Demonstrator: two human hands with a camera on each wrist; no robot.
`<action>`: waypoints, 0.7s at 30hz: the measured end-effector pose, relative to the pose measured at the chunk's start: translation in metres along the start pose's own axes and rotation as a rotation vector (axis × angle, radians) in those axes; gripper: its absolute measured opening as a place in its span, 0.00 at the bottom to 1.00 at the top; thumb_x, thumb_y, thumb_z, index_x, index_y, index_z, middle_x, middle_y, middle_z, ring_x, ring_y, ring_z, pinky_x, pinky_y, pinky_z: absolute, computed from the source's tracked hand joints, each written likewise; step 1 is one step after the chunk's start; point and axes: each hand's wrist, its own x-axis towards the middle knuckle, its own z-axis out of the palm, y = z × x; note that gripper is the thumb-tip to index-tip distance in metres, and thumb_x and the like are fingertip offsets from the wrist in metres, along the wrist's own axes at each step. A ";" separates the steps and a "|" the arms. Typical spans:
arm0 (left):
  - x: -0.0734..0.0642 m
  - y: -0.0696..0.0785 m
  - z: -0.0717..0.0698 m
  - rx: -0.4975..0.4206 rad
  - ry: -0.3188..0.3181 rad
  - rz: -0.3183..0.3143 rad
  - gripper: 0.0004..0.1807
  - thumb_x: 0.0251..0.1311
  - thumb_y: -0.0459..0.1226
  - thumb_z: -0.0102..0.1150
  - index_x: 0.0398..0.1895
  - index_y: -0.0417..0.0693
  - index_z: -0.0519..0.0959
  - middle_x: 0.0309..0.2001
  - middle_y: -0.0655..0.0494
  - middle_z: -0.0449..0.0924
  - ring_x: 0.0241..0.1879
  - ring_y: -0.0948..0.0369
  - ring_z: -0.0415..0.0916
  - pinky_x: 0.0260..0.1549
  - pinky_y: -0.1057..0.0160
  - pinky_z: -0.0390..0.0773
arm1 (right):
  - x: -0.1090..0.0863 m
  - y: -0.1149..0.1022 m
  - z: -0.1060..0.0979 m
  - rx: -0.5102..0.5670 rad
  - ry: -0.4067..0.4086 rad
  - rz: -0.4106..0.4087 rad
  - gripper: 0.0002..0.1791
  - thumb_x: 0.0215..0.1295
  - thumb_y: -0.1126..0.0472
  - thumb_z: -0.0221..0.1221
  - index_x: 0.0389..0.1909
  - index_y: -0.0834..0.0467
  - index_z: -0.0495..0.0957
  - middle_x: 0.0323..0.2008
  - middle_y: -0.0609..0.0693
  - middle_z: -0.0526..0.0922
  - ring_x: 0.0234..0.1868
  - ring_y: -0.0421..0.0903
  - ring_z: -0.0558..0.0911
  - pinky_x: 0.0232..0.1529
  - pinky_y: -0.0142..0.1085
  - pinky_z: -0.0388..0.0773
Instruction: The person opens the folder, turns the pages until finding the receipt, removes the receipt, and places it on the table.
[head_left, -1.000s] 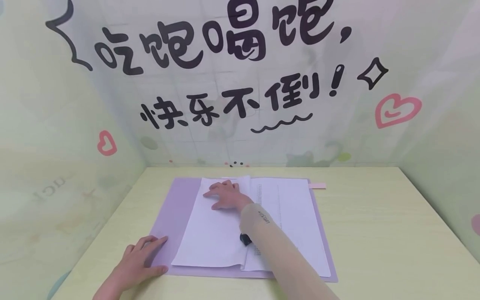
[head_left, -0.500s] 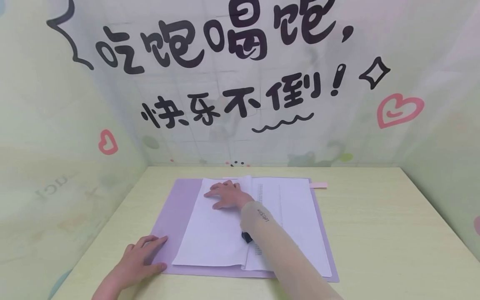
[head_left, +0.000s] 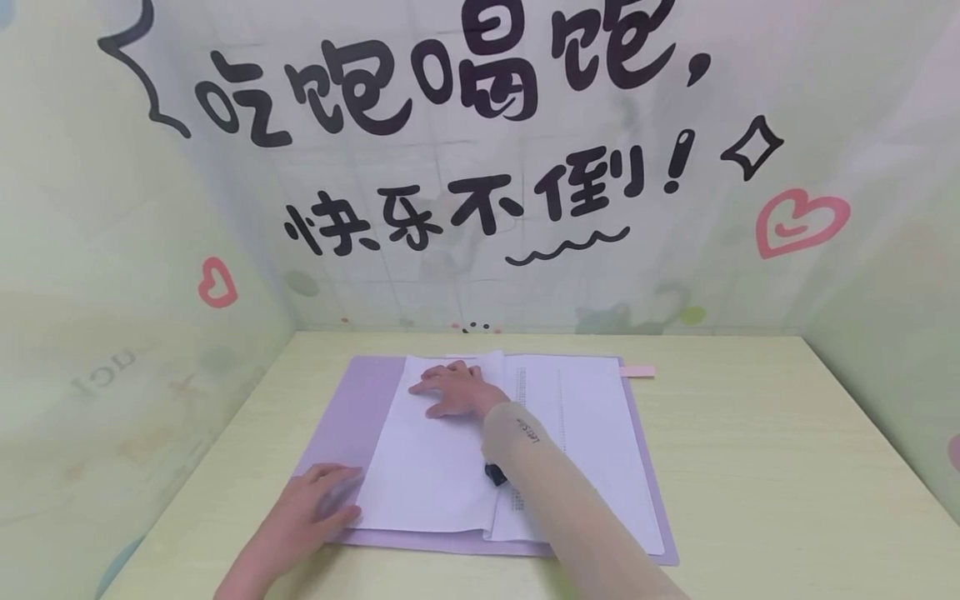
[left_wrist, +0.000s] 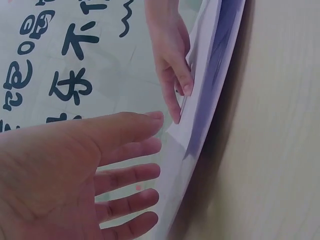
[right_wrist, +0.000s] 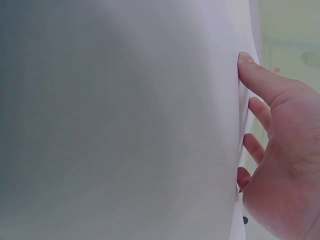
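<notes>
A purple folder (head_left: 352, 400) lies spread on the table with white paper sheets inside. My right hand (head_left: 457, 392) rests with spread fingertips on the upper part of the blank left page (head_left: 427, 475); the right wrist view shows the fingertips (right_wrist: 245, 57) touching the paper. My left hand (head_left: 307, 508) is at the folder's lower left, its fingers extended by the left page's edge. In the left wrist view the fingers of this hand (left_wrist: 75, 175) are straight and hold nothing. The printed right page (head_left: 592, 433) is partly covered by my right sleeve.
A pink tab (head_left: 637, 372) sticks out at the folder's upper right. A black object (head_left: 496, 474) shows beside my right forearm. The light wooden table (head_left: 765, 467) meets a patterned backdrop (head_left: 450, 283) with black lettering at the back and sides.
My left hand has moved right, from the folder's left edge to beside the left page. The right hand stays in place on the page.
</notes>
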 end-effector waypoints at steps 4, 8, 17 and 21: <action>0.004 0.008 0.010 0.024 -0.005 0.038 0.25 0.49 0.40 0.73 0.54 0.51 0.82 0.53 0.54 0.80 0.51 0.53 0.76 0.50 0.49 0.76 | -0.001 0.000 0.000 0.003 0.002 0.003 0.29 0.69 0.46 0.59 0.70 0.33 0.66 0.76 0.40 0.60 0.72 0.52 0.58 0.66 0.49 0.58; 0.006 0.012 0.016 0.054 -0.056 0.009 0.25 0.47 0.39 0.75 0.53 0.52 0.82 0.53 0.54 0.80 0.51 0.54 0.75 0.51 0.51 0.77 | -0.002 0.000 -0.002 0.003 0.001 0.004 0.29 0.69 0.47 0.58 0.70 0.33 0.66 0.76 0.40 0.60 0.72 0.52 0.58 0.67 0.50 0.58; 0.010 0.019 0.018 0.049 -0.127 -0.043 0.26 0.44 0.37 0.76 0.52 0.46 0.83 0.53 0.52 0.78 0.54 0.51 0.74 0.56 0.48 0.76 | -0.001 -0.001 -0.001 0.004 0.002 0.017 0.29 0.68 0.46 0.59 0.69 0.32 0.66 0.76 0.39 0.60 0.73 0.51 0.59 0.67 0.50 0.58; 0.010 0.020 0.019 0.023 -0.112 -0.013 0.26 0.43 0.34 0.76 0.51 0.41 0.83 0.53 0.51 0.79 0.54 0.49 0.76 0.56 0.47 0.76 | -0.003 0.002 -0.001 0.045 0.011 -0.004 0.27 0.71 0.46 0.55 0.70 0.35 0.66 0.76 0.41 0.61 0.76 0.51 0.58 0.72 0.53 0.56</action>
